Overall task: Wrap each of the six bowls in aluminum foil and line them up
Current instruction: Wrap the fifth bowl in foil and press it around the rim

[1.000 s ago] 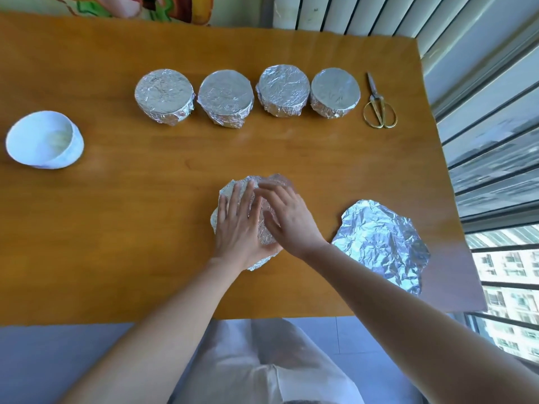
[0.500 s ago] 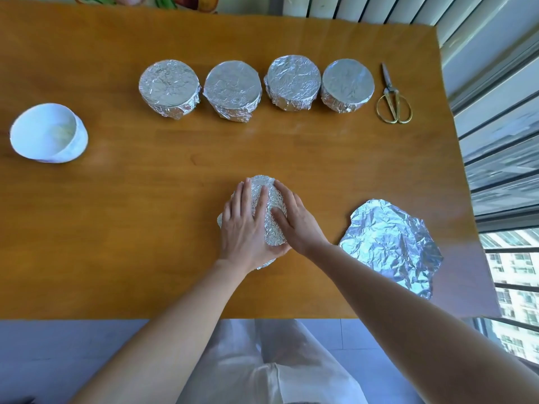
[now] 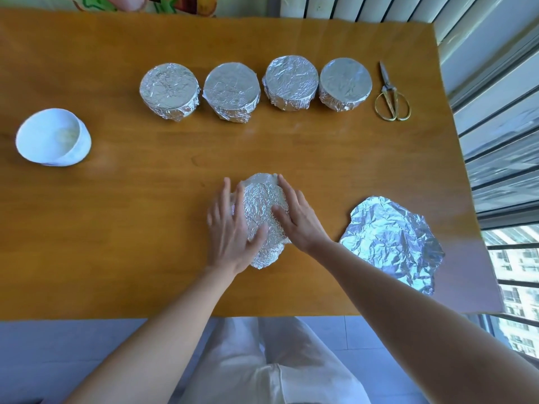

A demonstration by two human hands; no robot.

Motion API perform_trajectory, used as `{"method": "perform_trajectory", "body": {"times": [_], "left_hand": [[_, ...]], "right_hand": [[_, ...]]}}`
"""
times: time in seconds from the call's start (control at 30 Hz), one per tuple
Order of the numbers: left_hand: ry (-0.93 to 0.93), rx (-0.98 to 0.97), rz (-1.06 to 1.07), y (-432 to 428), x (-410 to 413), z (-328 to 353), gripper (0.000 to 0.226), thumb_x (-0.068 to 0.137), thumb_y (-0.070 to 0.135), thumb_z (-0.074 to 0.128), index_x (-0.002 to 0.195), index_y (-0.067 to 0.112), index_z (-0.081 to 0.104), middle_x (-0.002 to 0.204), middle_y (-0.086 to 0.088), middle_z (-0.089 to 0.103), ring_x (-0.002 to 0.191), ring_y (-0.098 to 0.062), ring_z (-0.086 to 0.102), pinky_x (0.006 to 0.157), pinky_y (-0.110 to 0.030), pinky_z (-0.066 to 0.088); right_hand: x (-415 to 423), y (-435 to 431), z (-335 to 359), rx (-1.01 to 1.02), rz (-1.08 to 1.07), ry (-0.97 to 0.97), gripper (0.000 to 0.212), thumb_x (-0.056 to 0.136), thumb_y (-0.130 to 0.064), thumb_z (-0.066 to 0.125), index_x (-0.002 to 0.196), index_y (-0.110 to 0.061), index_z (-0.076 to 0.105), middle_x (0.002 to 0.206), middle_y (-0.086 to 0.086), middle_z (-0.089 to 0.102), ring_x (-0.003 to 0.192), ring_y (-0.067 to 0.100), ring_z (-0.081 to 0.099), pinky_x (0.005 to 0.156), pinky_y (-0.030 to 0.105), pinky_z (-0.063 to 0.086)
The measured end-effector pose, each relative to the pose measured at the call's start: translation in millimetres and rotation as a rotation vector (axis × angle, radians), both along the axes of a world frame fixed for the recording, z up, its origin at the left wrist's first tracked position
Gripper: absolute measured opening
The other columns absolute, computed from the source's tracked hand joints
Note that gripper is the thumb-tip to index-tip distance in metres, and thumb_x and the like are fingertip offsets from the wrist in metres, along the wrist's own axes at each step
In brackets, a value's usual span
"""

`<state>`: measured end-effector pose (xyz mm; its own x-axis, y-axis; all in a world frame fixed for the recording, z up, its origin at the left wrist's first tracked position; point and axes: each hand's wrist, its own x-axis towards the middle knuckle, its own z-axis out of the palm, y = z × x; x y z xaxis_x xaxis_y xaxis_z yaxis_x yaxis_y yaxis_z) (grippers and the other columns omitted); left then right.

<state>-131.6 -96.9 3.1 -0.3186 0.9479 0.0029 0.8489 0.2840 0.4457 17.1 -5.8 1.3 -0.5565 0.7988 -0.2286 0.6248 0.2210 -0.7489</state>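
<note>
Hands [image 3: 230,228] [image 3: 297,217] parted (left blurred), bowl [image 3: 262,205] exposed

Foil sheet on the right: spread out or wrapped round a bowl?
Spread out: the foil sheet lies crinkled but roughly flat on the table, with nothing resting on it.

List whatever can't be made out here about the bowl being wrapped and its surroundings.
- Foil-covered bowl, head view: its foil, the left hand and the right hand hide it; upright or inverted, cannot tell.
- Left hand's fingers, head view: motion-blurred; contact unclear.
- Four wrapped bowls, head view: foil hides any contents.
- Table under the loose foil sheet, head view: covered.
</note>
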Motion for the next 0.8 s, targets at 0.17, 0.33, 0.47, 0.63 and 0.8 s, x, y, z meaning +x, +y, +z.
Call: {"method": "perform_trajectory", "body": {"times": [0.17,0.33,0.47,0.63,0.8], "left_hand": [[-0.618,0.032,0.757,4.9,-17.6,4.9,0.062,0.084,0.069,0.039,0.103,0.015,0.064,0.119,-0.019,0.062,0.11,-0.034,0.058,0.096,-0.047,0.046],[-1.065,-0.135,0.935,-1.0,-26.6,8.1,0.065,0.073,0.077,0.058,0.082,0.012,0.062,0.077,-0.007,0.062,0.07,-0.022,0.055,0.061,-0.032,0.044],[-1.315,-0.157,0.978,1.3,-20.7,11.4,0.035,0.086,0.049,0.069,0.092,0.015,0.067,0.09,-0.005,0.068,0.079,-0.019,0.06,0.067,-0.03,0.049],[-1.324,-0.062,1.006,2.5,-17.7,9.1,0.015,0.093,0.031,0.068,0.085,0.018,0.064,0.09,0.0,0.068,0.081,-0.017,0.062,0.077,-0.033,0.052],[-1.318,0.029,0.96,-2.3,-14.1,7.4,0.016,0.096,0.029,0.062,0.085,0.018,0.064,0.088,0.001,0.068,0.083,-0.018,0.062,0.077,-0.032,0.049]], "right_hand": [[4.5,8.5,-1.0,-0.327,-0.42,0.131,0.075,0.09,-0.056,0.059,0.148,-0.016,0.034,0.127,0.007,0.056,0.106,0.021,0.061,0.093,0.047,0.052],[11.6,14.7,2.7,-0.621,-0.475,0.164,0.067,0.072,-0.071,0.069,0.093,-0.008,0.06,0.08,0.006,0.053,0.071,0.018,0.048,0.068,0.031,0.041],[12.5,18.1,-2.6,-0.779,-0.647,0.259,0.08,0.055,-0.068,0.081,0.102,-0.005,0.068,0.102,0.016,0.071,0.09,0.029,0.067,0.088,0.044,0.056],[18.3,15.9,-9.0,-0.897,-0.718,0.335,0.09,0.031,-0.07,0.089,0.097,-0.01,0.074,0.097,0.015,0.064,0.088,0.028,0.06,0.085,0.041,0.051],[24.0,11.8,-15.7,-0.926,-0.714,0.383,0.084,0.042,-0.067,0.089,0.1,-0.008,0.076,0.121,0.021,0.066,0.108,0.042,0.064,0.102,0.049,0.048]]}}
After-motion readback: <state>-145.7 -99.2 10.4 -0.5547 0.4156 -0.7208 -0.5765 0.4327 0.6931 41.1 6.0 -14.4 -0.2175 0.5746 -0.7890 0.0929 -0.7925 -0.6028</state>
